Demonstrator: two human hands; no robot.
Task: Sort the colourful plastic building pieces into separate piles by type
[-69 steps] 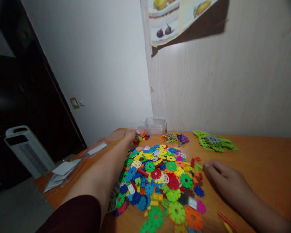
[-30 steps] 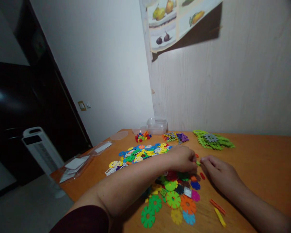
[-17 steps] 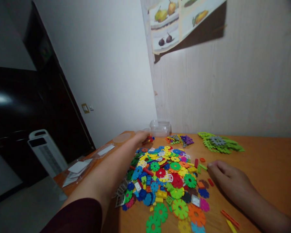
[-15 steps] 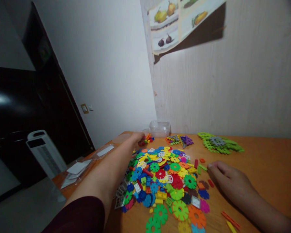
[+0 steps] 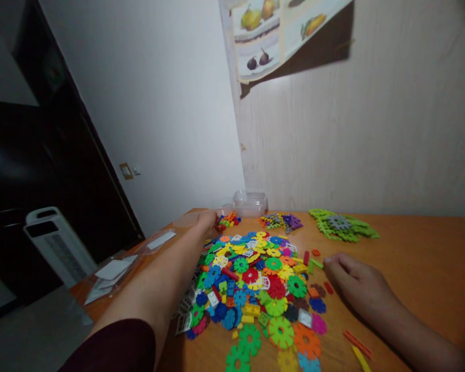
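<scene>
While a pale, faintly grained wall point(image 5: 352, 129) rose behind, a smooth orange-brown table point(image 5: 418, 258) stretched before it. On the wall hung a paper print point(image 5: 256, 41) of painted fruit, its lower edge slanting and curling outward. On the floor to the left stood a boxy white appliance point(image 5: 58, 243) with a looped handle and a slatted face.

Across the middle of the table spread a heap point(image 5: 251, 274) of plastic pieces: flat notched discs with round holes, studded bricks, thin white lattice frames. The left hand point(image 5: 208, 222), past a maroon sleeve point(image 5: 116, 346), lay beyond the heap, at the left side of a brick pile point(image 5: 228, 221); its fingertips were hidden, so one could not tell whether it grasped anything. The right hand point(image 5: 351, 274) rested on the wood right of the heap, thumb and forefinger pinched on one end of a lime strip point(image 5: 316, 264).

Flat, jagged-edged lime lattices point(image 5: 349, 227) were stacked farther right, a grey one on top. Near the wall, just behind the brick pile of small red, yellow, blue and orange blocks, sat a thin, clear tub point(image 5: 250, 204). The lime strip was slim and straight, just beside the heap's right edge.
</scene>
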